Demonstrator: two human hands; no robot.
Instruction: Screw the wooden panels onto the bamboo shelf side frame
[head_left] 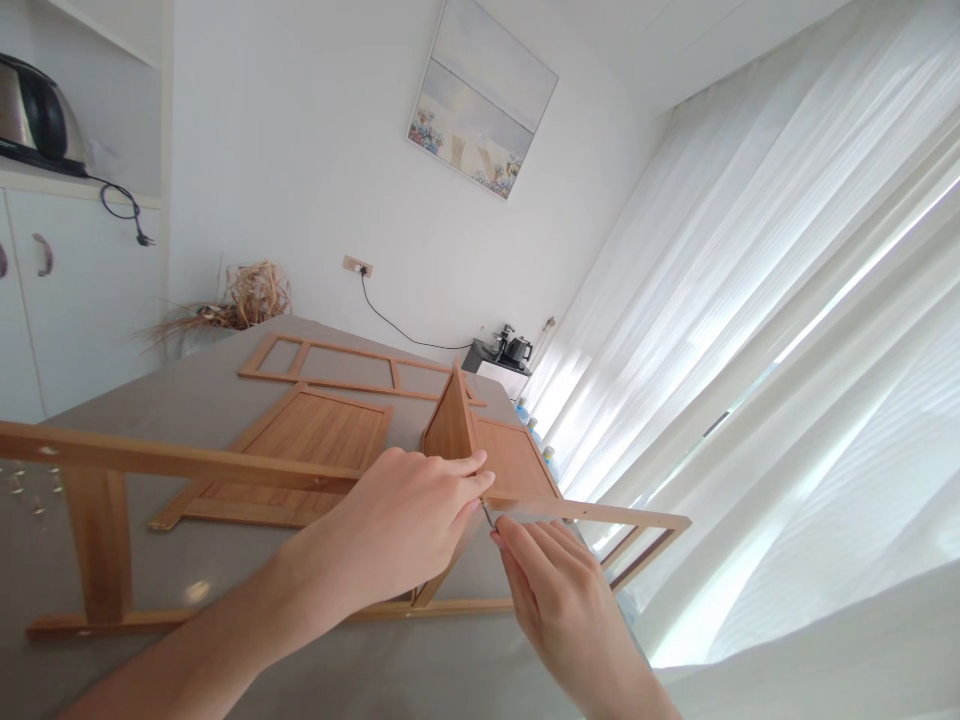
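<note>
A wooden frame [187,459] stands on its long edge across the near side of the table, its rails joined by short crosspieces. An upright wooden panel [448,415] meets the frame near the middle. My left hand [409,510] is closed around the top rail at that joint, fingertips pressed by the panel's corner. My right hand [559,590] pinches a thin metal tool [488,516], whose tip points at the rail just under my left fingers. The tool's far end is hidden in my right hand, so I cannot tell its exact kind.
A flat wooden panel [300,450] and an open wooden frame [341,366] lie farther back on the grey table [225,570]. Small clear pieces [36,505] are at the left. A kettle [41,115] stands on the left shelf; white curtains [750,350] hang at right.
</note>
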